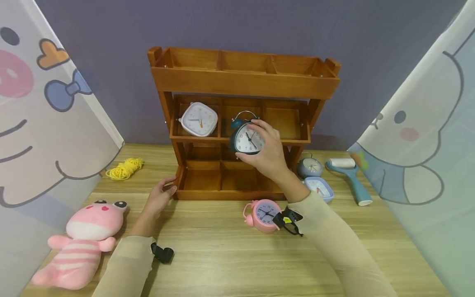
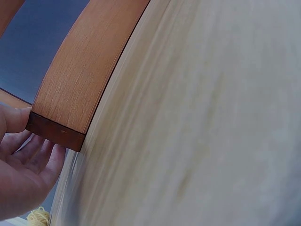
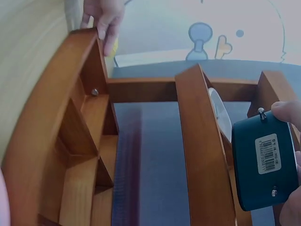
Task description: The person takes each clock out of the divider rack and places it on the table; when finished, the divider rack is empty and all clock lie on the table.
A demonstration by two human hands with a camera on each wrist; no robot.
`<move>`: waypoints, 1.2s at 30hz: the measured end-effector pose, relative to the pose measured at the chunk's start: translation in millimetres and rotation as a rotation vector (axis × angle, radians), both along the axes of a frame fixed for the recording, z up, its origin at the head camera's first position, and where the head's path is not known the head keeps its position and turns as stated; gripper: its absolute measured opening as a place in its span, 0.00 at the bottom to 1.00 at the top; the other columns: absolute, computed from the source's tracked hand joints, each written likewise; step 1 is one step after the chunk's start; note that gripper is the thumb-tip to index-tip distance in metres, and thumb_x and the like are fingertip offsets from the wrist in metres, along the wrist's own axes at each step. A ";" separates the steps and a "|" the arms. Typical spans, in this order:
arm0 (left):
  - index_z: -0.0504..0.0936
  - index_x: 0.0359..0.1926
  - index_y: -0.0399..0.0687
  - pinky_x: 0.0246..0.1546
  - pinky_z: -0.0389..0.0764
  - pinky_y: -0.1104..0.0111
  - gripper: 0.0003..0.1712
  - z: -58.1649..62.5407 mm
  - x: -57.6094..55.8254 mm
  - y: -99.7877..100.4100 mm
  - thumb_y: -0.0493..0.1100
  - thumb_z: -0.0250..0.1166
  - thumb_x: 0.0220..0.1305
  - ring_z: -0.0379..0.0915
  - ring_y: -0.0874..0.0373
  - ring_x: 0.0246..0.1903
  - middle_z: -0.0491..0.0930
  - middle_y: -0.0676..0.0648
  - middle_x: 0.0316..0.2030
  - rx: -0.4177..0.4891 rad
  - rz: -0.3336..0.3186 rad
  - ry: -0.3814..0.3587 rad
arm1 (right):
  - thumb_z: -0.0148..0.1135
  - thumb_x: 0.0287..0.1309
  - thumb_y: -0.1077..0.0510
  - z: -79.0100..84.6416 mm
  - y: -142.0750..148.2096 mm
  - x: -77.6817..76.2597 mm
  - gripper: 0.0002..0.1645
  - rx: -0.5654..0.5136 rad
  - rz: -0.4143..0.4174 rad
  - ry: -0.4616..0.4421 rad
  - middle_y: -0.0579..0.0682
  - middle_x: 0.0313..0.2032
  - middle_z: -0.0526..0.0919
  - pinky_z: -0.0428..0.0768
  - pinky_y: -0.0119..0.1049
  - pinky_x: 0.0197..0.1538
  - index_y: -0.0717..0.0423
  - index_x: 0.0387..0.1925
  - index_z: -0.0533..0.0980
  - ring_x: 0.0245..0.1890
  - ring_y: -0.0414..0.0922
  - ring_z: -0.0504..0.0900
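My right hand [image 1: 270, 150] grips a dark teal alarm clock [image 1: 248, 139] with a white face and a wire handle on top. It holds the clock in front of the middle compartment of the shelf's middle tier. The clock's underside, with a barcode sticker [image 3: 268, 154], faces the right wrist camera. Down at the left, my left hand [image 1: 159, 198] grips the lower front corner of the brown wooden shelf [image 1: 245, 80], thumb and fingers on either side of it [image 2: 66, 129]. A white square clock [image 1: 199, 119] leans in the middle tier's left compartment.
A pink alarm clock [image 1: 265, 215] lies before the shelf, near my right sleeve. To the right are a grey clock [image 1: 310, 167], a blue clock [image 1: 319, 188] and a lint roller [image 1: 354, 181]. Yellow cord [image 1: 125, 168] and a pink plush frog [image 1: 83, 243] lie at the left.
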State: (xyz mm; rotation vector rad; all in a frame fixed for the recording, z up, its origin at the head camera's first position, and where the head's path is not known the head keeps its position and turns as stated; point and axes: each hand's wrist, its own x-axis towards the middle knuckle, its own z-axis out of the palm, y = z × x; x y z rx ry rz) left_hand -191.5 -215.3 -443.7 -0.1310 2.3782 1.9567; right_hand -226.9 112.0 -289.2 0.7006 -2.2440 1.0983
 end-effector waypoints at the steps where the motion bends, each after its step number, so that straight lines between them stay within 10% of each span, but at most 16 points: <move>1: 0.57 0.72 0.34 0.61 0.65 0.51 0.27 0.2 0.0 -0.1 0.33 0.49 0.75 0.58 0.39 0.64 0.55 0.31 0.68 0.000 0.000 0.000 | 0.85 0.33 0.56 -1.5 1.0 3.2 0.41 0.009 0.008 -0.006 0.49 0.62 0.71 0.70 0.50 0.51 0.58 0.55 0.78 0.57 0.52 0.64; 36: 0.57 0.72 0.33 0.62 0.64 0.49 0.27 -0.5 -1.4 -0.8 0.33 0.49 0.75 0.55 0.37 0.65 0.52 0.32 0.70 0.000 -0.005 0.005 | 0.83 0.34 0.49 -108.4 -6.2 72.5 0.42 0.315 0.355 -0.476 0.44 0.62 0.72 0.69 0.48 0.55 0.51 0.56 0.78 0.60 0.47 0.66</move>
